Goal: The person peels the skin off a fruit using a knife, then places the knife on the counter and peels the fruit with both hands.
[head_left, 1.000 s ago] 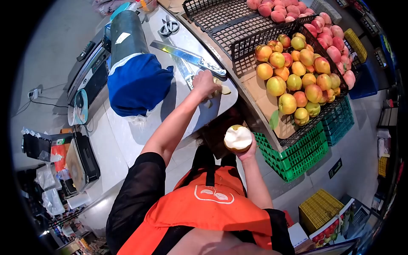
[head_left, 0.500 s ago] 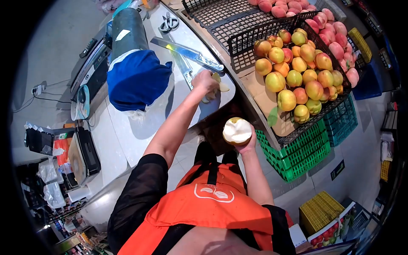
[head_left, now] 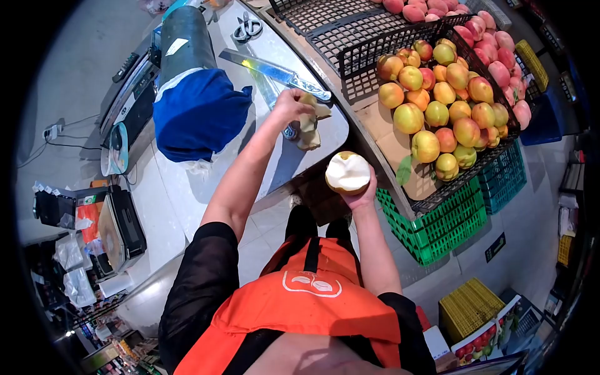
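Note:
My left hand (head_left: 291, 107) is closed on a bunch of fruit peelings (head_left: 309, 128), which dangle above the table's near corner. A partly peeled pear (head_left: 347, 172) rests in my right hand (head_left: 364, 197), its white flesh facing up and yellow-brown skin left around the lower side. Past my left hand lies a long knife (head_left: 275, 71) with a patterned handle. A second blade lies beside it, its handle (head_left: 289, 131) partly hidden by my left hand. Scissors (head_left: 247, 29) with dark handles are farther back on the white table (head_left: 240, 147).
To the right, a black crate (head_left: 350, 72) holds yellow-red peaches (head_left: 437, 112), with pink peaches (head_left: 500, 65) beyond. Green crates (head_left: 437, 234) stand below it. On the table's left are a dark roll (head_left: 187, 44) and a blue cloth bundle (head_left: 200, 119).
My left hand has lifted the peelings off the table, and more of them now hang from its fingers. The pear in my right hand has shifted slightly up and left.

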A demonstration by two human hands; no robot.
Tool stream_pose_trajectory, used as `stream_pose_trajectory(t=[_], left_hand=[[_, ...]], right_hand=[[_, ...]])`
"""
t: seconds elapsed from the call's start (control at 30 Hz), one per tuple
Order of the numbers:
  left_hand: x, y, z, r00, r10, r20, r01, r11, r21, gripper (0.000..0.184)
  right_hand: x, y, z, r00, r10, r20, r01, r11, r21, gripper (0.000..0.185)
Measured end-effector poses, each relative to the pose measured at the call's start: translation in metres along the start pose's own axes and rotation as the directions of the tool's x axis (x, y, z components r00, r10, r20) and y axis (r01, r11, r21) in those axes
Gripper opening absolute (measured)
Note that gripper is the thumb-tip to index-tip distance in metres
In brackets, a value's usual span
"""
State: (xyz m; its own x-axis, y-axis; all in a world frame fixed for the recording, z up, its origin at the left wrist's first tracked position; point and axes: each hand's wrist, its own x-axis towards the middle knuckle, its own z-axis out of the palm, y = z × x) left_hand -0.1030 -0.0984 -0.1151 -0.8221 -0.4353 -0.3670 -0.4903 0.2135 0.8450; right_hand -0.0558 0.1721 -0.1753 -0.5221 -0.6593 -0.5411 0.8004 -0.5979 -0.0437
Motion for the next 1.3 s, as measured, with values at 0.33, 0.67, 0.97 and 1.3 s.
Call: stream_pose_trajectory(t=[0.33,0.67,0.97,1.3], left_hand=[[-0.084,0.086,0.001,0.909,0.098,0.404,0.062,0.929,-0.366,0.036],[-0.117,0.094,0.038,0.783,0.305,0.542,-0.472,0.859,0.198,0.031],[-0.127,0.097,0.066,0.751,0.491,0.442,-0.655,0.642,0.399,0.033],[-0.125,0.095,0.062,0.715,0.572,0.402,-0.698,0.621,0.358,0.046]], right_hand=[[0.002,0.001,0.032,0.997,-0.048,0.062,0.049,0.999,-0.011,0.047],[-0.014,0.0,0.049,0.983,-0.017,0.183,0.045,0.988,-0.146,0.068],[-0.014,0.006,0.039,0.977,-0.136,0.166,0.162,0.974,-0.156,0.059],[-0.008,-0.005,0.041,0.949,-0.185,0.254,0.224,0.965,-0.135,0.06]])
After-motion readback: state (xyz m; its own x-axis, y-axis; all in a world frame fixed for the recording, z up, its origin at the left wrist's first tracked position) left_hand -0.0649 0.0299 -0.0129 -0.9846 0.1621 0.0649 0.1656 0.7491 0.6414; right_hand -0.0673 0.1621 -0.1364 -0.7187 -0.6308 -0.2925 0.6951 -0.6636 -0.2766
